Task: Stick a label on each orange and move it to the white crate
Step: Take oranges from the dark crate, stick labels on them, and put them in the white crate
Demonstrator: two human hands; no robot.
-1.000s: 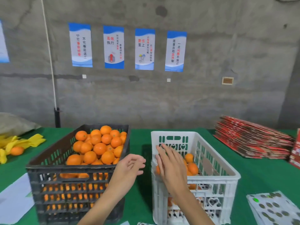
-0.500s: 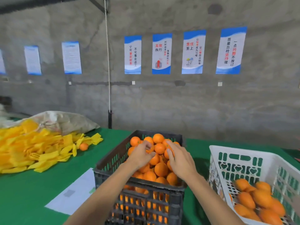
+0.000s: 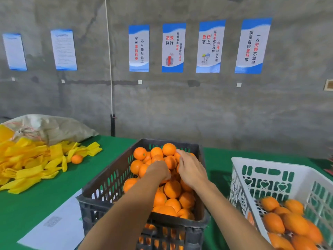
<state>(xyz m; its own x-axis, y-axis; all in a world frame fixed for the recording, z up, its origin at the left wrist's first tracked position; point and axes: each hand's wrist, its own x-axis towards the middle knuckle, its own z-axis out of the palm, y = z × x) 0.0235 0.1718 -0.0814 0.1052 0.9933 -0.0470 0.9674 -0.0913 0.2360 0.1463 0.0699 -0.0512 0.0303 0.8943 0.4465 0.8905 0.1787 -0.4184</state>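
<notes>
Worktop [image 3: 45, 199] carries our black crate [image 3: 100, 193] mid-front and white crate [image 3: 270, 166] right; both hands curl over firm, rollable oranges [image 3: 172, 188], left hand [image 3: 158, 171] gripping one, right hand [image 3: 191, 170] unclear, best cupped around.

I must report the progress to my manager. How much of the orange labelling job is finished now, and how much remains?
Done: several oranges already lie in the white crate, though no labels can be made out. In hand: the left hand and right hand are both down among the fruit in the black crate, apparently picking the next one. Left: the black crate is heaped full, and one loose orange lies by the yellow strips.
</notes>
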